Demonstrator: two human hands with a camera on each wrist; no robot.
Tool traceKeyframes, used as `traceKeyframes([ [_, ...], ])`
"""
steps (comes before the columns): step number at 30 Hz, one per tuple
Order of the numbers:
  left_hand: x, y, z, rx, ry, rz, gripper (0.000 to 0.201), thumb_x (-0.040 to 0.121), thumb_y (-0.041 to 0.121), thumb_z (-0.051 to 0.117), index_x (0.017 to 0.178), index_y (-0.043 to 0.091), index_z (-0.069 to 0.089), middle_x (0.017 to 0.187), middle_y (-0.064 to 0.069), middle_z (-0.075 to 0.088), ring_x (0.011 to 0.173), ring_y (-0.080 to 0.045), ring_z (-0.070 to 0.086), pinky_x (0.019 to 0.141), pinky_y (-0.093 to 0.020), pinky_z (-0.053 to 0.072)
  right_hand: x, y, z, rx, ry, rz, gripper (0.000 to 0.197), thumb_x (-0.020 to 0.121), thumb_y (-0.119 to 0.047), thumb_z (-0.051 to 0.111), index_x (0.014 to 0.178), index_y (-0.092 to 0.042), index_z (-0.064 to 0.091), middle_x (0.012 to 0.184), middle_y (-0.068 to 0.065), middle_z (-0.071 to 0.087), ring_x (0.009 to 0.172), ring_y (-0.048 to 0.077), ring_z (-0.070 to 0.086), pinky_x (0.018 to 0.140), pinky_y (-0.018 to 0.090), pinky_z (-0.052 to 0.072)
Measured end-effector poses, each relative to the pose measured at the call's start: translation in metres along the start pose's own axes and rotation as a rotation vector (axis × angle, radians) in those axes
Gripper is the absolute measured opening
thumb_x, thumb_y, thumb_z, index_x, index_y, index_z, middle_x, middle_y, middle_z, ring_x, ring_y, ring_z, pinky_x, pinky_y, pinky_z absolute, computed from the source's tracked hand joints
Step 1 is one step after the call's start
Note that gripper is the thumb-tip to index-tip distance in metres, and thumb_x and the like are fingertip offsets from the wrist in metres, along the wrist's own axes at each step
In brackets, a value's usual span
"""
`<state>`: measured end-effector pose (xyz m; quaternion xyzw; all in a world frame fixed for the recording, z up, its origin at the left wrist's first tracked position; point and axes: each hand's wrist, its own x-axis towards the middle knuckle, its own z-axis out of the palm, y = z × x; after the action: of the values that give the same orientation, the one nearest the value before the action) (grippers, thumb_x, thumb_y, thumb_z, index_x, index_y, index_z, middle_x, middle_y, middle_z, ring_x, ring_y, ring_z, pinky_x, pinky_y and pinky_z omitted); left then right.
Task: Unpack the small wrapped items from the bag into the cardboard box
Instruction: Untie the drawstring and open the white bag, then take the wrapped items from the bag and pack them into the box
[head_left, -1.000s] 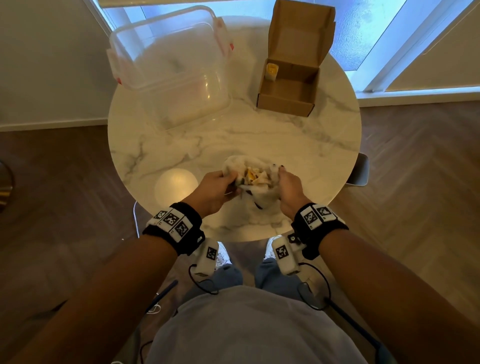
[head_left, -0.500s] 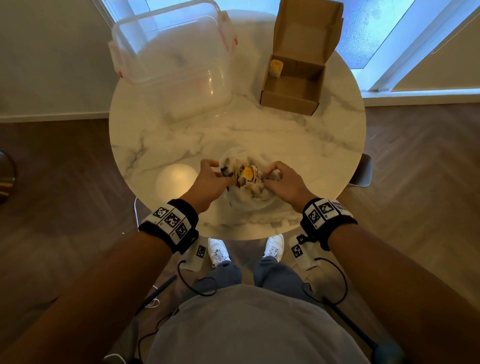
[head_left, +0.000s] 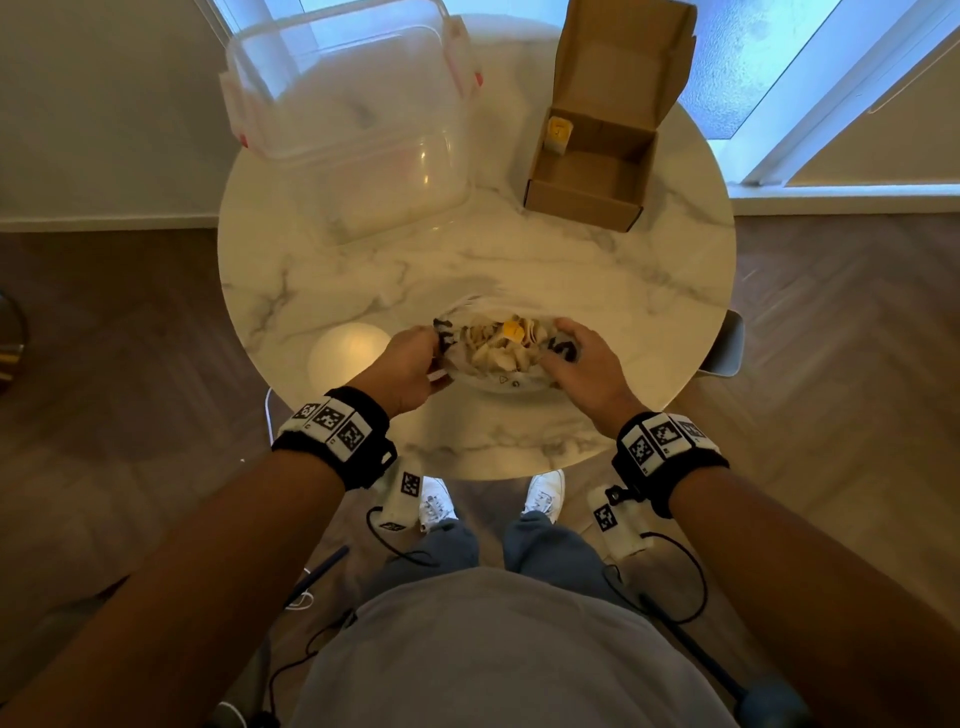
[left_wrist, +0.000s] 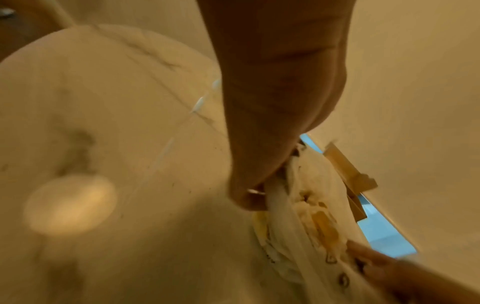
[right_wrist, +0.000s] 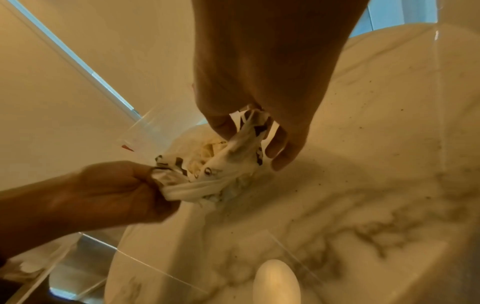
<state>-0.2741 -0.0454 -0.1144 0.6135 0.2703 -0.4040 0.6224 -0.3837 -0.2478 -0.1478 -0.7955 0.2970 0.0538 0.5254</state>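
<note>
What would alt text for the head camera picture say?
Two hands, the left hand and the right hand, pull open a white plastic bag of small wrapped items on a round marble table. Behind stand an open cardboard box holding one item and a clear plastic tub.

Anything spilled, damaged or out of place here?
Nothing stands out. Both hands, left and right, grip the bag open on the table; one wrapped item stands in the box.
</note>
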Motion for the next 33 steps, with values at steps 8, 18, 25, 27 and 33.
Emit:
traceKeyframes([
  [8,0.006,-0.001,0.008,0.175,-0.097,0.152,0.035,0.096,0.029,0.066,0.123,0.013,0.050,0.113,-0.009,0.067,0.089,-0.020,0.068,0.073,-0.033,0.058,0.005,0.001,0.007,0.025,-0.075,-0.046,0.081,0.082,-0.018,0.077,0.152,-0.018,0.036,0.147,0.004,0.042,0.135,0.018,0.042,0.112,0.037,0.040],
  [18,0.023,0.001,0.015,0.568,0.113,0.513,0.043,0.091,0.048,0.060,0.124,0.023,0.044,0.118,-0.003,0.050,0.096,-0.015,0.058,0.079,-0.029,0.051,0.002,-0.006,0.003,0.100,0.123,-0.103,0.053,0.087,-0.024,0.076,0.127,-0.021,0.041,0.120,-0.005,0.050,0.102,0.013,0.054,0.081,0.019,0.047],
  [25,0.046,0.013,0.021,1.003,0.035,0.603,0.019,0.102,0.028,0.049,0.112,0.014,0.058,0.102,-0.001,0.060,0.093,-0.020,0.058,0.077,-0.031,0.047,-0.014,0.001,0.016,0.195,0.208,0.049,0.018,0.097,-0.014,0.053,0.110,-0.020,0.041,0.084,-0.002,0.060,0.061,0.010,0.051,0.052,0.020,0.039],
  [27,0.049,0.016,0.021,0.744,-0.041,0.466,0.019,0.104,0.021,0.045,0.100,0.010,0.059,0.092,-0.005,0.060,0.088,-0.022,0.056,0.068,-0.029,0.045,-0.012,0.006,0.015,0.159,0.197,0.011,0.021,0.093,0.001,0.049,0.108,-0.012,0.054,0.094,-0.004,0.063,0.077,0.004,0.058,0.062,0.014,0.043],
  [33,0.049,0.017,0.016,0.390,-0.063,0.229,0.019,0.103,0.019,0.043,0.107,0.008,0.058,0.111,-0.020,0.061,0.098,-0.032,0.062,0.084,-0.042,0.054,-0.001,0.019,0.003,-0.155,0.205,-0.060,0.034,0.089,-0.003,0.062,0.122,-0.007,0.064,0.122,0.016,0.062,0.114,0.027,0.059,0.088,0.009,0.034],
])
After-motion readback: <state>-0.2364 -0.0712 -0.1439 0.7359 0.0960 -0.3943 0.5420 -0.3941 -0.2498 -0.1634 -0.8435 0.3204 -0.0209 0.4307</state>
